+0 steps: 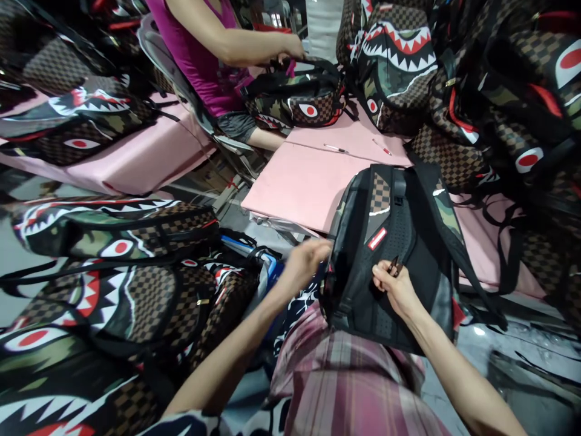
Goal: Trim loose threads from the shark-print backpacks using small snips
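A black backpack (399, 254) with checkered and camouflage panels stands on my lap against the pink table edge, its padded back facing me. My left hand (306, 261) grips the backpack's left side near the bottom, fingers curled. My right hand (394, 283) rests on the back panel and pinches a small dark tool (394, 265) between thumb and fingers. A small red label (377, 238) shows on the panel above my hands.
A pink table (308, 181) carries two pens (336, 148) and shark-mouth backpacks (394, 60) piled at the right and back. More such bags (118, 284) are heaped at my left. A person in a magenta top (204, 54) handles another bag (299, 100) across the table.
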Available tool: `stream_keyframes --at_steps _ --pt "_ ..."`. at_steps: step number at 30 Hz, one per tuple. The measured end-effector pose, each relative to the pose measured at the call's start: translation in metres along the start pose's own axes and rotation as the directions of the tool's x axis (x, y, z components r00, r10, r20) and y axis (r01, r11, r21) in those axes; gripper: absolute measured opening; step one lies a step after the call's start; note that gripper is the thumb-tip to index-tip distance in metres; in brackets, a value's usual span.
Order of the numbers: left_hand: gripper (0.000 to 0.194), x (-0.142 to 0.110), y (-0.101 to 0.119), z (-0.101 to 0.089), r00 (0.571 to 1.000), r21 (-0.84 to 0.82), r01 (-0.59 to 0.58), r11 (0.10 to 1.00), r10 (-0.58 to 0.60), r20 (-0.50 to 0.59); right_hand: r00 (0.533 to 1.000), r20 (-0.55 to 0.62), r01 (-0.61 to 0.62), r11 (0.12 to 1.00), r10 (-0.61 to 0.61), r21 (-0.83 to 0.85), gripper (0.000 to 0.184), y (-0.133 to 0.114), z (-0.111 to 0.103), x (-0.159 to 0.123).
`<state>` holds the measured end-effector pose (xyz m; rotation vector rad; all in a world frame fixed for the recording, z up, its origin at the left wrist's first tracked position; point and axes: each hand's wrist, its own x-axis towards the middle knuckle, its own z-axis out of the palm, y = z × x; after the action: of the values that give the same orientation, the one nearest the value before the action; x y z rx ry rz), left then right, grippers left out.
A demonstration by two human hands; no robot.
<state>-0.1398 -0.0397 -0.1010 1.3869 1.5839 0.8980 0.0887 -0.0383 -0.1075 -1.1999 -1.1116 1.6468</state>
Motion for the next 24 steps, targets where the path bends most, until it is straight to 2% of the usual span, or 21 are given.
stream_keyframes --at_steps 1,3,5,8,10,24 --pt "0.031 -0.012 0.009 0.011 0.982 -0.155 0.065 0.986 -0.035 0.188 0.999 -0.021 0.025 1.0 -0.025 0.002 0.036 -0.005 0.004 0.002" --pt "0.04 -0.029 0.025 0.029 0.891 -0.35 0.279 0.894 -0.105 0.443 0.996 -0.06 0.067 0.998 -0.068 -0.01 0.034 -0.015 0.012 0.009" --pt "0.044 -0.034 0.033 0.035 0.821 -0.442 0.45 0.776 -0.166 0.546 0.995 -0.076 0.059 0.998 -0.06 -0.007 0.034 -0.021 0.017 0.015" --pt "0.046 -0.026 0.034 0.029 0.772 -0.509 0.566 0.649 -0.202 0.602 0.997 -0.075 0.015 1.0 -0.013 0.024 0.036 -0.023 0.02 0.021" --pt "0.046 -0.022 0.032 0.023 0.758 -0.524 0.588 0.616 -0.195 0.622 0.997 -0.082 0.019 0.999 -0.016 0.031 0.036 -0.02 0.02 0.022" --pt "0.048 -0.026 0.036 0.029 0.773 -0.531 0.569 0.627 -0.19 0.605 0.994 -0.1 0.049 0.999 -0.049 -0.003 0.039 -0.012 0.014 0.016"
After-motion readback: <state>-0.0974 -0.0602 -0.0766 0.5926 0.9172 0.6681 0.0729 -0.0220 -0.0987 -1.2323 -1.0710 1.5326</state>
